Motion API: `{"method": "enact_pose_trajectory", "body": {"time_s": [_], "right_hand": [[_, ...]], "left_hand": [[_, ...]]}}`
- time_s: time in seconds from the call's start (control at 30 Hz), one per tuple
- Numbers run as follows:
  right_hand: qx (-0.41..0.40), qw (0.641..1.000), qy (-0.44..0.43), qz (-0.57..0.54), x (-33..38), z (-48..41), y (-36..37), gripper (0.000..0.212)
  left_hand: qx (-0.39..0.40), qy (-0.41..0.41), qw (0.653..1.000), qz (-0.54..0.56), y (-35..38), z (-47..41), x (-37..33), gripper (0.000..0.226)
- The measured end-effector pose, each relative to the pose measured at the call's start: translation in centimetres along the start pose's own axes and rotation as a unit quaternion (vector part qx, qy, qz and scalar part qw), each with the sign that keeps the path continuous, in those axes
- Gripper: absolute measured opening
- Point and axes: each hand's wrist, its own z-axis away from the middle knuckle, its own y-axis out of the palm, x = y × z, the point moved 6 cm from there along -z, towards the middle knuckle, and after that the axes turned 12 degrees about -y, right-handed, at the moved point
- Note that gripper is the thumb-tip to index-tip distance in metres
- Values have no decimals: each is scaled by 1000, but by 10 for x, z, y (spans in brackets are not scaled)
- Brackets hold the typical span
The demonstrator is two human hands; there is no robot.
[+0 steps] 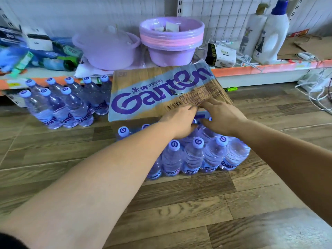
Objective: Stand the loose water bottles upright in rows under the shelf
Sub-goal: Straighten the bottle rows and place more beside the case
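Currently both hands are down among the loose bottles (197,155), a cluster standing upright on the wood floor (179,212) in front of the shelf (260,71). Left hand (181,121) reaches in from the left, fingers dipping between the bottle necks under the edge of a cardboard flap (161,92) printed in purple; fingertips are hidden, so I cannot tell whether it has hold of anything. Right hand (222,117) comes in from the right, fingers spread toward the left hand, touching the flap's lower edge and lying over the caps; cannot tell whether it grips anything either. The flap leans back against the shelf front, covering the far bottles of the cluster.

Placed bottles (59,105) stand to the left in two rows, five behind and three in front, the back row at the shelf lip. On the shelf: two stacks of purple basins (170,38), two white detergent jugs (274,33), a tissue pack (222,54). A power strip with cables (312,81) lies on the floor at right.
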Motion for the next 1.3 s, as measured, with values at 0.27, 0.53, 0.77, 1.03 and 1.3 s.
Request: {"method": "enact_pose_trajectory", "body": {"time_s": [0.27,0.53,0.77,1.03,1.3], "right_hand": [[30,992,-114,-39,152,-128,14,70],[83,981,-175,-30,279,-238,53,71],[90,984,-142,-50,335,-338,76,73],[7,996,-86,-36,353,-377,97,59],[15,995,-71,-71,351,-347,95,32]], "left_hand": [[24,-153,986,-59,-34,40,217,69],[-4,-291,956,-37,-68,80,429,69],[5,-263,963,-54,-64,41,522,73],[-53,-276,960,-8,-40,23,544,42],[-67,-184,980,-46,-32,48,494,30]]}}
